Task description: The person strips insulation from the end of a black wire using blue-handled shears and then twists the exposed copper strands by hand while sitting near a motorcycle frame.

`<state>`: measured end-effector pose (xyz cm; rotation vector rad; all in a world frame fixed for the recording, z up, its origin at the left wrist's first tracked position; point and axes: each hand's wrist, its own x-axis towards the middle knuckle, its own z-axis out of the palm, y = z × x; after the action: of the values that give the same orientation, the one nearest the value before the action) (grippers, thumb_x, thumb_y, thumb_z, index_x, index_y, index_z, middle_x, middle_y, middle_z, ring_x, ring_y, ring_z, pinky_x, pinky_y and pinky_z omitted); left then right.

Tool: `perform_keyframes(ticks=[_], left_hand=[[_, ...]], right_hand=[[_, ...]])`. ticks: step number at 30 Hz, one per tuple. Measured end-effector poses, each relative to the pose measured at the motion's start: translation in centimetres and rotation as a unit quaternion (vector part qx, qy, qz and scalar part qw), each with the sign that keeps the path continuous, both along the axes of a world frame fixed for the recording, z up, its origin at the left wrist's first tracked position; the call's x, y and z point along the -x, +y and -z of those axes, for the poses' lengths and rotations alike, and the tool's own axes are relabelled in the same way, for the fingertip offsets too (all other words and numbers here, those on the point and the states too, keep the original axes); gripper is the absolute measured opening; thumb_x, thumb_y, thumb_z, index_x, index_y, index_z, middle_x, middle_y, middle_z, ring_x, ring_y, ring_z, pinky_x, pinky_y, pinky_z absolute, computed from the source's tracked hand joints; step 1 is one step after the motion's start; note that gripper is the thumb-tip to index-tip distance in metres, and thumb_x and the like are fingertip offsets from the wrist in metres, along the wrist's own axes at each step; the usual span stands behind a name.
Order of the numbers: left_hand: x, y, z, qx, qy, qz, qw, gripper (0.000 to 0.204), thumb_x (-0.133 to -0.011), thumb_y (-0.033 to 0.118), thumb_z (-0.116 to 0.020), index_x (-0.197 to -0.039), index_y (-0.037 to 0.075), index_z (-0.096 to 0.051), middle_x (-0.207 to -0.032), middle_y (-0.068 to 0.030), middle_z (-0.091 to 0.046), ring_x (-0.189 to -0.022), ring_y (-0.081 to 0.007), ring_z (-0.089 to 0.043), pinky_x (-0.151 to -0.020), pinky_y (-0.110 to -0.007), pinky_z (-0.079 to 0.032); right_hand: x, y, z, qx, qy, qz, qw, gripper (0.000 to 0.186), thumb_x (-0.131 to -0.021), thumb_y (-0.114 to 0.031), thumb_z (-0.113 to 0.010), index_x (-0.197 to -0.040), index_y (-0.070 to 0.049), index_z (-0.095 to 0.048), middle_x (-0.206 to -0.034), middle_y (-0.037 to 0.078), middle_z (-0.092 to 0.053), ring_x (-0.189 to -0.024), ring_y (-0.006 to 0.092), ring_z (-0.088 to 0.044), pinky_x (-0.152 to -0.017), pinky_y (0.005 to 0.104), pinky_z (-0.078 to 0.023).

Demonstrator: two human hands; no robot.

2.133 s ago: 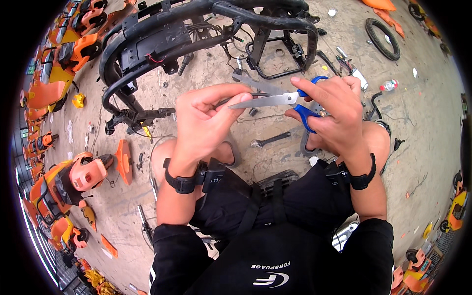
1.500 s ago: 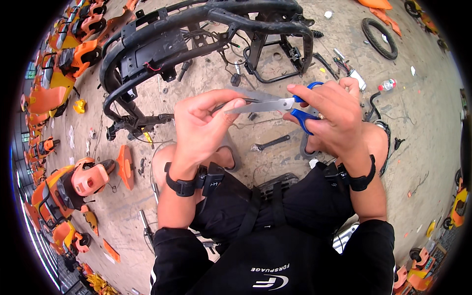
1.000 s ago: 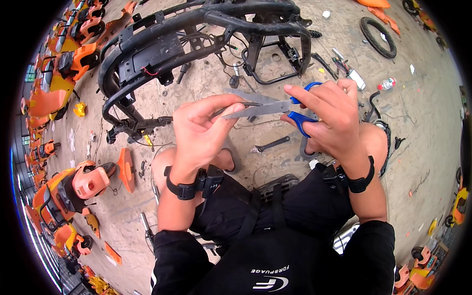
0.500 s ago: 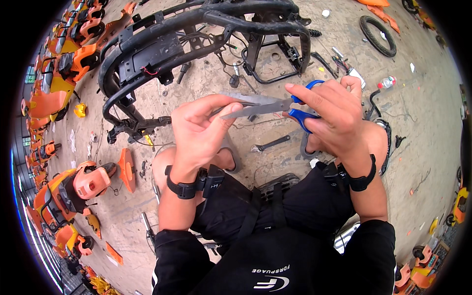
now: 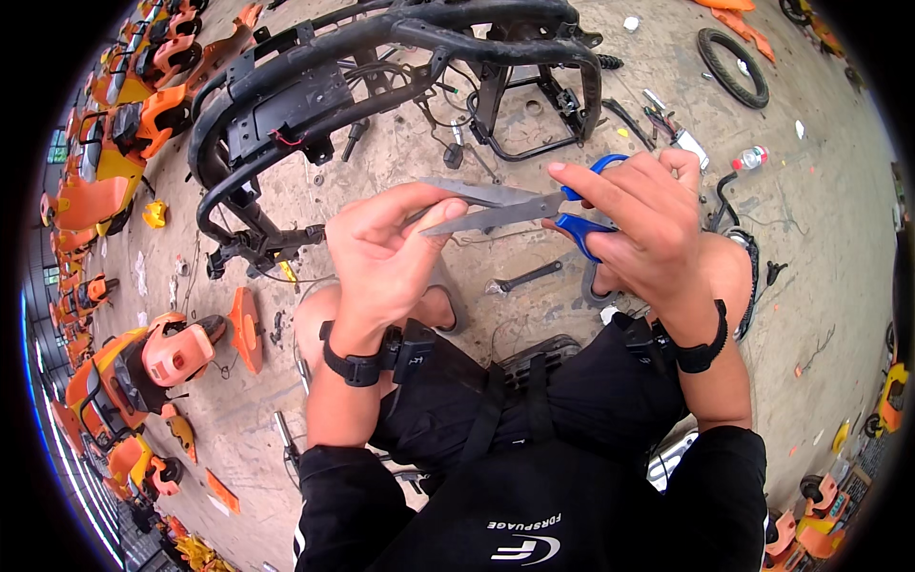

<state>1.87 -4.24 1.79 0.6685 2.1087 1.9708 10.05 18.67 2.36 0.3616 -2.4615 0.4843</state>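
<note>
Across the bare concrete floor, litter and loose parts lie scattered, and at the left side orange scooters crowd in a long row. Just ahead of the seated person lies a black vehicle frame, its tubes bared but wires hanging from it, so I'd call it largely stripped rather than finished. Beyond, to the right, is a tyre; an orange panel rests off to the left. The left hand has thumb and forefinger pinched together; the right hand has its fingers hooked through the blue handles of scissors, whose blades stand apart just at the left fingertips. Below them on the floor is an adjustable wrench. Smallest is the dark cable in the pinch, mostly hidden by thumb and blades; I can't tell whether any cut has been made.
</note>
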Motion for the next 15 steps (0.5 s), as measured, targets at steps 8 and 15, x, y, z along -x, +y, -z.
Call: perform_keyframes(ticks=[8,15], left_hand=[[0.11,-0.05,0.39,-0.026,0.037,0.018,0.999,0.011,-0.086,-0.001,-0.067,-0.093,-0.008,-0.064,-0.068,-0.0029,-0.06,-0.052,-0.0041,-0.047,-0.045,-0.018,-0.032],[-0.3,0.32,0.15,-0.027,0.011,-0.009,1.0,0.008,-0.082,-0.003,-0.07,-0.089,-0.005,-0.069,-0.072,-0.0027,-0.065,-0.061,-0.0039,-0.052,-0.053,-0.018,-0.039]], right_hand=[[-0.09,0.29,-0.08,0.006,0.006,-0.012,1.0,0.045,-0.06,-0.01,-0.069,-0.105,-0.014,-0.07,-0.071,-0.004,-0.059,-0.066,0.0146,-0.053,-0.07,0.0342,-0.028],[0.08,-0.2,-0.11,-0.004,0.008,0.006,1.0,0.045,-0.059,-0.011,-0.07,-0.104,-0.014,-0.07,-0.072,-0.003,-0.056,-0.067,0.0146,-0.052,-0.07,0.0342,-0.028]])
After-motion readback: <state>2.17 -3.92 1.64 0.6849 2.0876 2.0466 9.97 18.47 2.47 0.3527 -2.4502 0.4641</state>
